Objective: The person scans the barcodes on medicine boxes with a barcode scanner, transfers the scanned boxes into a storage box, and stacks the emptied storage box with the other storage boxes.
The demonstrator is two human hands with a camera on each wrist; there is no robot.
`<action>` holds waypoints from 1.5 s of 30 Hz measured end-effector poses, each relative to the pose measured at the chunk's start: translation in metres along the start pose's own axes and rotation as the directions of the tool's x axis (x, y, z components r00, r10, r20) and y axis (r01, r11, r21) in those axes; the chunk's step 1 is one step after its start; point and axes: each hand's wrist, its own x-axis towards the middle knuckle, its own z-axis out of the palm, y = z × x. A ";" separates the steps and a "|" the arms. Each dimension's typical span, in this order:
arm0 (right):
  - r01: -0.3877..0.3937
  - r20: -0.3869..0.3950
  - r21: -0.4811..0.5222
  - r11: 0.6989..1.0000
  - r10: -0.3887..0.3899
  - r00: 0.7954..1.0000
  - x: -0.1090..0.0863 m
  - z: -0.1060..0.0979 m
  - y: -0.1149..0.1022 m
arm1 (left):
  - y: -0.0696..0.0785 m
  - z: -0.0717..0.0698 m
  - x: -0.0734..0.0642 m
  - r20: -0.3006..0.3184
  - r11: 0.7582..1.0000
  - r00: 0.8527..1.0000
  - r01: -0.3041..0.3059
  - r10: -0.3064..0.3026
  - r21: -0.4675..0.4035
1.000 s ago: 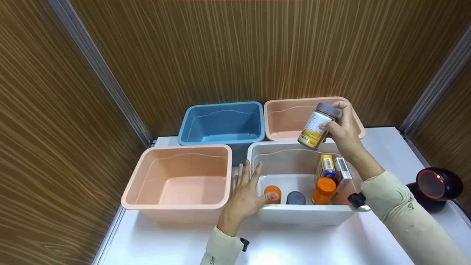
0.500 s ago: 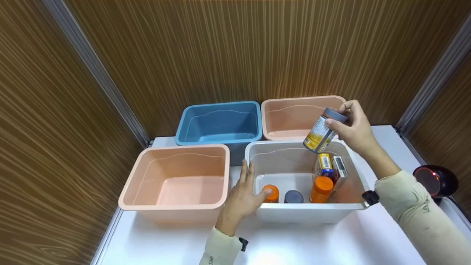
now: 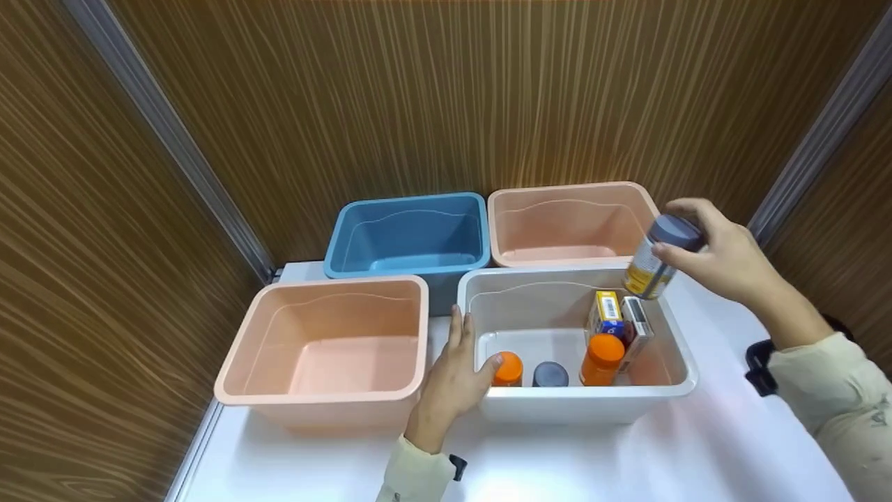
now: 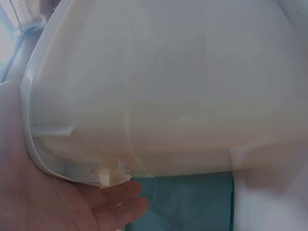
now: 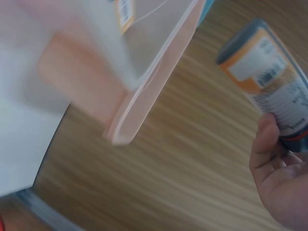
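Observation:
My right hand point(image 3: 725, 261) grips a supplement bottle point(image 3: 647, 270) by its grey cap, thumb on the near side. The bottle has a white and yellow label and hangs tilted above the white bin's point(image 3: 578, 395) back right corner. In the right wrist view the bottle point(image 5: 272, 72) shows a barcode. My left hand point(image 3: 449, 383) lies along the white bin's left rim with straight fingers, its thumb over the rim by an orange-capped bottle point(image 3: 509, 368). The bin also holds a grey-capped bottle point(image 3: 550, 374), an orange bottle point(image 3: 602, 360), a yellow-blue box point(image 3: 607, 312) and a white box point(image 3: 635, 322).
A peach bin point(image 3: 320, 399) stands left of the white bin. Behind are a blue bin point(image 3: 408, 269) and another peach bin point(image 3: 571, 192). Wood-grain panels point(image 3: 453, 90) enclose the white table point(image 3: 334, 464) at the back and sides.
My right hand has carried the bottle rightward and slightly down, from over the back peach bin to the white bin's back right corner. The left hand stays at the rim.

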 end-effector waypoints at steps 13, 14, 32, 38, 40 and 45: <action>-0.052 0.061 -0.207 0.977 0.066 0.996 -0.023 -0.024 0.044 | 0.004 -0.013 0.009 0.093 0.999 0.995 0.034 -0.032 -0.015; -0.052 0.062 -0.206 0.977 0.066 0.996 -0.024 -0.026 0.047 | 0.004 -0.013 0.011 0.093 0.999 0.995 0.034 -0.032 -0.016; 0.025 0.083 -0.296 0.955 -0.001 0.997 -0.034 -0.032 0.084 | 0.008 -0.004 0.034 -0.043 0.987 0.996 0.087 -0.082 0.134; 0.010 0.118 -0.315 0.949 0.028 0.993 -0.035 -0.031 0.092 | 0.010 -0.003 0.035 -0.045 0.984 0.994 0.102 -0.097 0.148; 0.001 0.140 -0.303 0.953 0.044 0.989 -0.035 -0.031 0.094 | 0.010 -0.003 0.035 -0.049 0.983 0.994 0.104 -0.098 0.151; 0.013 0.153 -0.295 0.955 0.034 0.988 -0.033 -0.032 0.099 | 0.009 -0.002 0.034 -0.052 0.981 0.995 0.097 -0.089 0.168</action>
